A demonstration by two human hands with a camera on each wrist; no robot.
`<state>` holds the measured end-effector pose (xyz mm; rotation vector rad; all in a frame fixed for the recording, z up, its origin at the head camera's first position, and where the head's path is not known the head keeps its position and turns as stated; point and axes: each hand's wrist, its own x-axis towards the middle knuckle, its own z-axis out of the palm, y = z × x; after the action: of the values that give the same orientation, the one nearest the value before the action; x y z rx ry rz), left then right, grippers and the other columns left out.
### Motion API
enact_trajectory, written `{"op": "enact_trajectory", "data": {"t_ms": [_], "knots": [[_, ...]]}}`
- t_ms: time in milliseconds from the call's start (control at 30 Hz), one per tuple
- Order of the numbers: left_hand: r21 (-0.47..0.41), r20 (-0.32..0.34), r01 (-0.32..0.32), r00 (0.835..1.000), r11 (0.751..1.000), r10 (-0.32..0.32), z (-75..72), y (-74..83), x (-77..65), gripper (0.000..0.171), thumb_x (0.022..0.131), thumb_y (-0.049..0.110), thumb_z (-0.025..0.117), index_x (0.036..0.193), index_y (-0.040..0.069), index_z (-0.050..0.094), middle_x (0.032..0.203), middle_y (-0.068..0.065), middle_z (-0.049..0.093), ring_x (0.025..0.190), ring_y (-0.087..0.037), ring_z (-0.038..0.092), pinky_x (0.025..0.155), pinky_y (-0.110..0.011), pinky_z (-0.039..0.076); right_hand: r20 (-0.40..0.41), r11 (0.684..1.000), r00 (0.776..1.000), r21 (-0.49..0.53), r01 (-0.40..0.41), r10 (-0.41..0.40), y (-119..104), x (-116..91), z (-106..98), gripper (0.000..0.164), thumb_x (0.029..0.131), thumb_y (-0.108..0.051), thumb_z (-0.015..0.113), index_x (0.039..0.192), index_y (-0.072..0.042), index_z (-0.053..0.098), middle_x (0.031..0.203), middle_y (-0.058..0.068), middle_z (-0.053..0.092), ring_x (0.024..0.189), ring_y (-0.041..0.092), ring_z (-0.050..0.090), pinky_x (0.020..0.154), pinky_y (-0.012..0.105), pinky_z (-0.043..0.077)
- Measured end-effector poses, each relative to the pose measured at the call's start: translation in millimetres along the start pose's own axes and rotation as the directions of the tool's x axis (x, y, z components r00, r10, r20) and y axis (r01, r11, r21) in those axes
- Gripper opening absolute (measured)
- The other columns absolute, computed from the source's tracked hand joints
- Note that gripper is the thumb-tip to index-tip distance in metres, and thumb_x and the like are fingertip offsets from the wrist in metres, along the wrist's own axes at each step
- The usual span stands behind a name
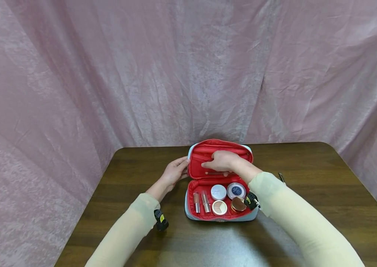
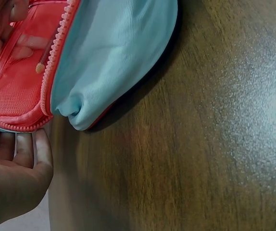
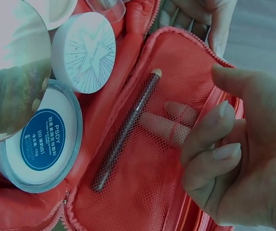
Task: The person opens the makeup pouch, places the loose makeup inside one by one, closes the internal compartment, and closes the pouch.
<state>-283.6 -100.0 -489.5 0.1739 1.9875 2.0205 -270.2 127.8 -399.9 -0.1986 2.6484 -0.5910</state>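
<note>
A light-blue makeup bag (image 1: 188, 207) with red lining lies unzipped, its lid raised at the back. My left hand (image 1: 176, 171) holds the lid's left edge, fingers behind it in the left wrist view (image 2: 18, 178). My right hand (image 1: 223, 162) is at the lid's mesh pocket (image 3: 128, 202); two of its fingers show through the mesh, the others stay outside, loosely bent. Inside the pocket lies a thin dark cosmetic pencil (image 3: 128, 130) with a tan tip, apart from the visible fingertips.
The bag's base holds two lip gloss tubes (image 1: 196, 203), a white round case (image 1: 218, 192), a powder jar (image 1: 236, 190), a three-colour concealer pot (image 1: 220, 208) and a shiny brown compact (image 1: 238, 204). A dark slim object (image 1: 281, 178) lies on the wooden table (image 1: 135, 174), right of the bag.
</note>
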Motion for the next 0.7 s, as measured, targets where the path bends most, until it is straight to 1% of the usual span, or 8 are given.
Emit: {"op": "enact_trajectory", "data": {"t_ms": [100, 167, 233, 300, 467, 500, 600, 700], "knots": [[0.000, -0.002, 0.002, 1.000, 1.000, -0.002, 0.1, -1.0, 0.0, 0.041, 0.108, 0.027, 0.056, 0.144, 0.008, 0.059, 0.118, -0.010, 0.073, 0.100, -0.015, 0.070, 0.098, -0.049, 0.053, -0.003, 1.000, 1.000, 0.005, 0.011, -0.011, 2, -1, -2, 0.050, 0.097, -0.059, 0.060, 0.110, -0.010, 0.065, 0.082, 0.006, 0.059, 0.055, 0.022, 0.064, 0.052, 0.031, 0.050], [-0.009, -0.005, 0.005, 1.000, 1.000, -0.005, 0.5, -1.7, 0.3, 0.041, 0.108, 0.027, 0.056, 0.144, 0.009, 0.059, 0.116, -0.009, 0.073, 0.099, -0.015, 0.070, 0.098, -0.049, 0.052, -0.034, 0.999, 0.999, 0.003, 0.036, -0.036, 4, -4, -6, 0.050, 0.099, -0.058, 0.057, 0.110, -0.011, 0.067, 0.081, 0.006, 0.061, 0.056, 0.021, 0.066, 0.055, 0.033, 0.049], [-0.017, -0.009, 0.005, 1.000, 1.000, -0.005, 1.3, -1.9, 0.7, 0.041, 0.108, 0.026, 0.056, 0.144, 0.009, 0.059, 0.114, -0.009, 0.073, 0.098, -0.014, 0.070, 0.097, -0.049, 0.053, -0.086, 0.998, 0.994, 0.013, 0.067, -0.066, 6, -10, -11, 0.049, 0.100, -0.056, 0.057, 0.115, -0.011, 0.069, 0.082, 0.005, 0.064, 0.058, 0.021, 0.067, 0.059, 0.035, 0.050], [-0.026, -0.013, 0.001, 1.000, 1.000, -0.002, 2.0, -2.5, 1.3, 0.041, 0.108, 0.026, 0.056, 0.144, 0.008, 0.059, 0.112, -0.008, 0.074, 0.096, -0.014, 0.071, 0.096, -0.048, 0.053, -0.148, 0.994, 0.983, 0.019, 0.110, -0.106, 8, -16, -18, 0.045, 0.101, -0.052, 0.057, 0.118, -0.012, 0.069, 0.083, 0.006, 0.067, 0.059, 0.021, 0.068, 0.062, 0.036, 0.050], [-0.042, -0.012, 0.003, 1.000, 0.999, -0.004, 1.9, -3.5, 3.0, 0.040, 0.108, 0.025, 0.056, 0.143, 0.007, 0.059, 0.111, -0.007, 0.074, 0.095, -0.013, 0.071, 0.095, -0.047, 0.054, -0.270, 0.982, 0.947, 0.018, 0.186, -0.175, 16, -33, -38, 0.033, 0.102, -0.042, 0.061, 0.114, -0.013, 0.070, 0.088, 0.003, 0.070, 0.063, 0.019, 0.069, 0.067, 0.040, 0.050], [-0.045, -0.010, 0.006, 1.000, 0.999, -0.007, 1.8, -3.5, 3.4, 0.040, 0.108, 0.025, 0.056, 0.143, 0.008, 0.059, 0.111, -0.007, 0.074, 0.096, -0.013, 0.071, 0.096, -0.047, 0.054, -0.295, 0.981, 0.938, 0.005, 0.193, -0.183, 18, -35, -41, 0.031, 0.101, -0.040, 0.061, 0.113, -0.013, 0.071, 0.089, 0.002, 0.070, 0.066, 0.018, 0.068, 0.069, 0.040, 0.050], [-0.045, -0.003, 0.008, 1.000, 0.999, -0.008, 1.5, -3.0, 3.5, 0.039, 0.108, 0.025, 0.056, 0.143, 0.008, 0.060, 0.112, -0.008, 0.074, 0.097, -0.014, 0.071, 0.097, -0.048, 0.053, -0.344, 0.978, 0.917, -0.022, 0.207, -0.202, 26, -45, -50, 0.029, 0.100, -0.036, 0.063, 0.111, -0.012, 0.073, 0.093, 0.002, 0.071, 0.076, 0.018, 0.066, 0.075, 0.042, 0.052], [-0.035, -0.002, 0.003, 1.000, 0.999, -0.003, 0.7, -2.7, 2.7, 0.040, 0.108, 0.025, 0.056, 0.144, 0.008, 0.059, 0.114, -0.009, 0.074, 0.097, -0.014, 0.071, 0.096, -0.048, 0.053, -0.372, 0.978, 0.905, -0.042, 0.205, -0.205, 34, -53, -57, 0.028, 0.100, -0.034, 0.064, 0.112, -0.011, 0.074, 0.098, 0.003, 0.071, 0.086, 0.021, 0.064, 0.080, 0.045, 0.052]]}}
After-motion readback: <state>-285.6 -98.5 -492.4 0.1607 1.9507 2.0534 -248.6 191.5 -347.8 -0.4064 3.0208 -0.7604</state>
